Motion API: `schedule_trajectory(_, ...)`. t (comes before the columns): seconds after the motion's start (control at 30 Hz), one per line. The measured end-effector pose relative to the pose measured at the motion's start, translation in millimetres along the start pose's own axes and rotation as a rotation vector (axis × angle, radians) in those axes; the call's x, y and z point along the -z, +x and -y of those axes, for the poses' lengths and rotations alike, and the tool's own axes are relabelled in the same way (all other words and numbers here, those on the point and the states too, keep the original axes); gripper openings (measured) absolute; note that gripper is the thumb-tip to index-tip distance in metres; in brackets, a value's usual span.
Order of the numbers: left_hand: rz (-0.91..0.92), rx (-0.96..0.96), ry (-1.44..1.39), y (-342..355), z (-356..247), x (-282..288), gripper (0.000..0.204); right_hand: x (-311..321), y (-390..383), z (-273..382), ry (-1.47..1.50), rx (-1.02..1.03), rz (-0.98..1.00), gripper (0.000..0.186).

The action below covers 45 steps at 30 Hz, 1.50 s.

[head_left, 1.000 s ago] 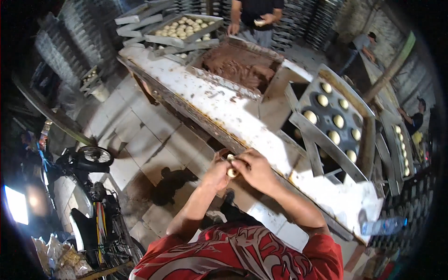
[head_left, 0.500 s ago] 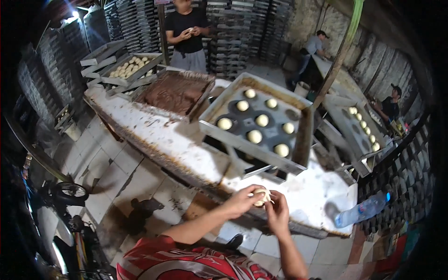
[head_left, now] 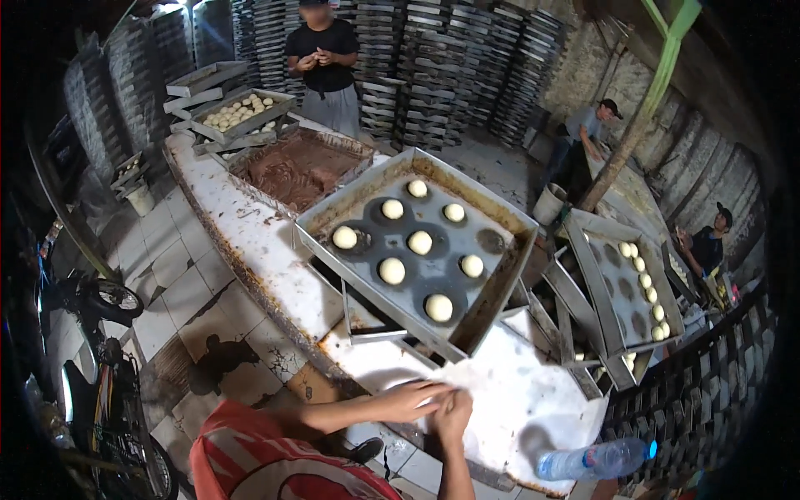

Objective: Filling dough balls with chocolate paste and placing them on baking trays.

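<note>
Our overlapping bare left hand (head_left: 411, 402) and bare right hand (head_left: 453, 417) hide their grip: we cannot tell whether they hold anything. Round cream dough balls (head_left: 420, 242) sit in the square grey metal tray (head_left: 477, 202) ahead.

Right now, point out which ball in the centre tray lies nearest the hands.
The ball by the tray's near corner; the other seven in it all lie farther back.

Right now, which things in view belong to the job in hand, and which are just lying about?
Seemingly in the job:
pale dough balls in the large tray
brown paste
left hand and right hand, close together; any contents hidden

Probably just about:
plastic bottle
motorbike
</note>
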State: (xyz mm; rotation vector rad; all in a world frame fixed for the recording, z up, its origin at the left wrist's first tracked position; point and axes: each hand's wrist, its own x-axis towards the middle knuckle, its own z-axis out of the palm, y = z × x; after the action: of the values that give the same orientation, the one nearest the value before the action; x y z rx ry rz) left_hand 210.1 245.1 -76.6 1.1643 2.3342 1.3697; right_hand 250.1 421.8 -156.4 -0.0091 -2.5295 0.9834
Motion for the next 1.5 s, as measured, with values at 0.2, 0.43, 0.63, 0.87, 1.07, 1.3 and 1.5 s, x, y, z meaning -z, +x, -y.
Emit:
schedule_trajectory(0.2,0.118,0.291,-0.088,-105.7,30.6,60.1,0.037,52.9,9.8,-39.3,-0.379,-0.031,-0.052,0.011)
schedule_trajectory(0.43,0.524,0.059,-0.340,-57.5,47.4,119.7,0.037,-11.0,20.7,25.4,-0.361,-0.086,-0.108,0.015)
schedule_trajectory(0.63,0.628,0.040,-0.596,-64.2,107.8,165.5,0.036,95.4,71.2,95.8,0.139,-0.822,0.434,0.030)
schedule_trajectory(0.87,0.663,0.112,-0.626,-68.0,108.3,178.6,0.045,152.1,327.0,189.5,-0.176,-0.178,-0.141,0.021)
schedule_trajectory(1.07,0.693,0.402,-0.711,-74.9,98.3,184.6,0.045,24.8,385.8,68.1,-0.478,-0.125,0.094,0.028)
schedule_trajectory(1.3,0.665,0.483,-0.773,-44.3,58.7,159.3,0.040,159.8,380.5,103.8,-0.553,0.013,-0.191,0.042)
schedule_trajectory(1.5,0.716,0.006,-1.360,26.6,-15.8,77.4,0.038,382.9,322.2,-37.0,-0.911,-0.610,-0.289,0.037)
